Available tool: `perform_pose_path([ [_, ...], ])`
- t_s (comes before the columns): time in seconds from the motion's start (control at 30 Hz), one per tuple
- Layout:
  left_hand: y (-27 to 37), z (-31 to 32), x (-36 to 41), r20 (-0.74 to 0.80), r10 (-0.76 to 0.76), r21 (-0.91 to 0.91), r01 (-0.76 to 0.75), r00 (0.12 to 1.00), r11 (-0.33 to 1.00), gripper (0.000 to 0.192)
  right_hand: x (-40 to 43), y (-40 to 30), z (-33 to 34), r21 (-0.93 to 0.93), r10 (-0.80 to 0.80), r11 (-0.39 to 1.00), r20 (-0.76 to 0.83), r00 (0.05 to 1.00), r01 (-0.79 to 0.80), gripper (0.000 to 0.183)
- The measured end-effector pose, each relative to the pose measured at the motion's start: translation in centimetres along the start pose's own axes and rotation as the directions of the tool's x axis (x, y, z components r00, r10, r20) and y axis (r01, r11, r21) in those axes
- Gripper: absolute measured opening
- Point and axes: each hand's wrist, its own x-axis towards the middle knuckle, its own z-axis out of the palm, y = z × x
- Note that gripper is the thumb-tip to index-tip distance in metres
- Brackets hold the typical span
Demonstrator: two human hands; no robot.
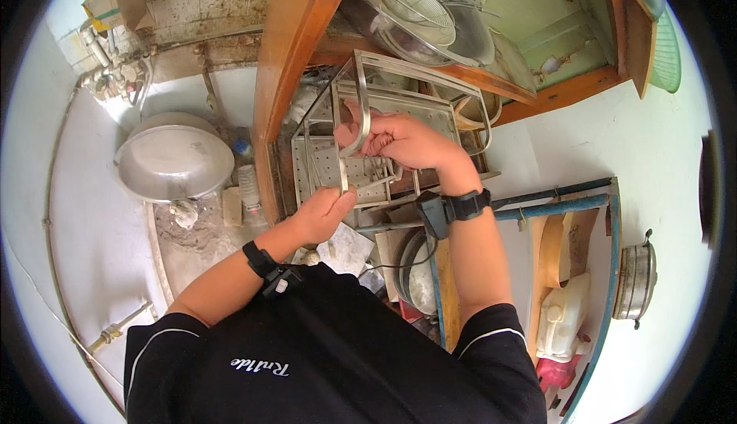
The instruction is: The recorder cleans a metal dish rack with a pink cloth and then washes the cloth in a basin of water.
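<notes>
A metal rack with perforated shelves (397,101) stands tilted in the picture before me, inside a wooden-framed opening. My left hand (325,211) is closed around the lower end of one of its bars. My right hand (403,142) holds a crumpled pinkish cloth (380,143) against an upright bar of the rack; part of the cloth and the fingertips are hidden behind the metal. Both wrists wear black straps with small devices, and a thin black cable runs from the right one.
Metal basins and a wire strainer (414,9) lie on the wooden shelf above the rack. A large metal basin (175,159) and a plastic bottle (249,186) are at left. A blue-framed rack (613,251) stands at right, with a lidded metal pot (635,283) beside it.
</notes>
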Motion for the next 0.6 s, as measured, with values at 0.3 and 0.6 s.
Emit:
perform_pose_path([
  [0.3, -0.7, 0.4, 0.0, 0.013, -0.009, 0.03, 0.009, 1.0, 1.0, 0.04, 1.1, -0.1, 0.5, 0.422, 0.023, 0.89, -0.421, 0.907, 0.173, 0.024],
  [0.6, -0.7, -0.1, 0.0, 0.006, -0.008, 0.012, 0.008, 1.0, 1.0, 0.039, 4.1, 1.0, 3.2, -0.125, -0.307, 0.951, -0.268, 0.913, 0.283, 0.023],
])
